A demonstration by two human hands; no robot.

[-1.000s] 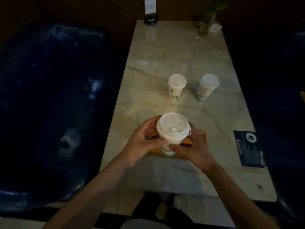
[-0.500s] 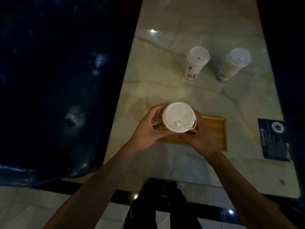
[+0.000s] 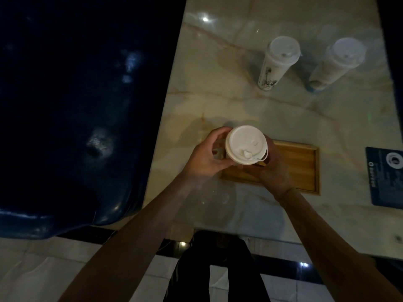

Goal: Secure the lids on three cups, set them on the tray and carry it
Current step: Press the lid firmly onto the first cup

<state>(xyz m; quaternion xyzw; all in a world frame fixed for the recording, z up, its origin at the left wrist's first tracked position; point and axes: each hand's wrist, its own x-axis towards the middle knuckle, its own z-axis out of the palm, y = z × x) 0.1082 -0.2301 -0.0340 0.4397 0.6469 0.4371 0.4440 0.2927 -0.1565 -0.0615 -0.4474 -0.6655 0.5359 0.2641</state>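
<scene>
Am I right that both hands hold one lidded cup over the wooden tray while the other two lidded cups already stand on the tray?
Not quite. The head view shows both the left hand and right hand holding the cup over the tray, but the other two cups stand on the marble table, beyond the tray.

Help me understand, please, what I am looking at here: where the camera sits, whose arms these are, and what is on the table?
There is no machine here. A person wears one wide-angle camera on the head, looking down, so the two bare arms are their own. The left hand and right hand both grip one white-lidded cup above the near-left end of a wooden tray. The tray lies on a marble table. Farther off stand two more lidded cups, one to the left and one to the right, directly on the table. A dark card lies at the right edge, and a dark blue seat is on the left.
</scene>
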